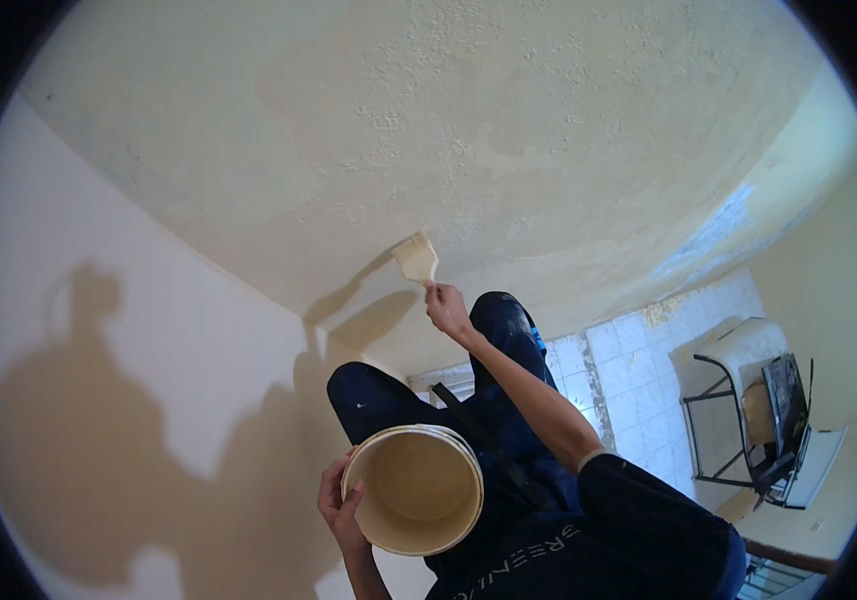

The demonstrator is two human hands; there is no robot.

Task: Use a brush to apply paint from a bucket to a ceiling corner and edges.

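Note:
My right hand (447, 309) is closed round the handle of a wide, cream-coloured paintbrush (416, 257). The brush's bristle end is up against the cream wall (508, 180), or very close to it; the exact contact cannot be told. Low in front of my body, my left hand (341, 499) grips the left rim of a round cream paint bucket (368, 510), thumb inside and fingers outside. Pale cream paint (422, 480) shows at the bottom of the bucket, whose mouth faces up.
Patches of rough, bubbled surface mark the wall. A white wall (98, 230) meets it at a corner on the left, carrying my shadow. At the right, a black-framed table (743, 365) with dark items stands on the white tiled floor (638, 385).

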